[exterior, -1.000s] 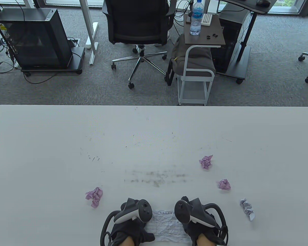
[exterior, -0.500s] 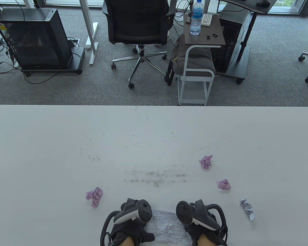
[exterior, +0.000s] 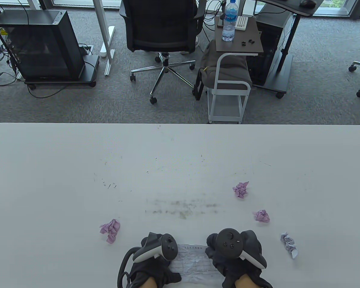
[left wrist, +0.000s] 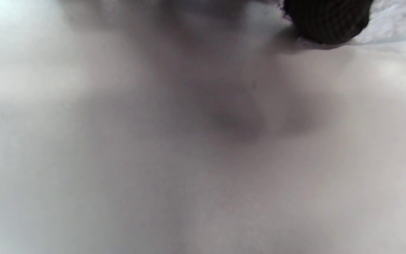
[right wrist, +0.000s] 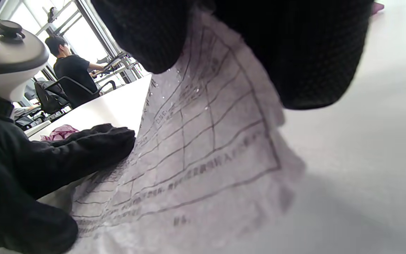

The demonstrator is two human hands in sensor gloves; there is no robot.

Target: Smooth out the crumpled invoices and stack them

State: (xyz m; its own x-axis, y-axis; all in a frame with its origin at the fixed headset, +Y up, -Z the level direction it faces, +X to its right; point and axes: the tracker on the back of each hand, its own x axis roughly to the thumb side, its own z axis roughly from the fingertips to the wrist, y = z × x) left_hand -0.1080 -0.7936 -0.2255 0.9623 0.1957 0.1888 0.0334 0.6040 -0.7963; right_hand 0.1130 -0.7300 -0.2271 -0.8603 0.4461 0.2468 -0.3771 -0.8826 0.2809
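A partly flattened white invoice (exterior: 192,261) with a printed grid lies at the table's near edge between my hands. My left hand (exterior: 160,264) rests on its left end, fingers laid on the paper (right wrist: 93,148). My right hand (exterior: 225,259) pinches the right end, and in the right wrist view its fingers (right wrist: 294,53) hold that end lifted off the table. The left wrist view shows only one fingertip (left wrist: 326,21) and blurred table. Three crumpled pink invoices (exterior: 110,229) (exterior: 241,189) (exterior: 262,215) and a crumpled white one (exterior: 289,245) lie around.
The white table (exterior: 78,180) has dark smudges (exterior: 183,208) in its middle. Beyond its far edge stand an office chair (exterior: 162,30), a small cart (exterior: 228,87) with a water bottle (exterior: 229,21), and a black PC case (exterior: 42,45).
My right hand has rolled so its tracker faces up, and it has shifted slightly right, lifting the invoice's right end. The left hand has stayed put.
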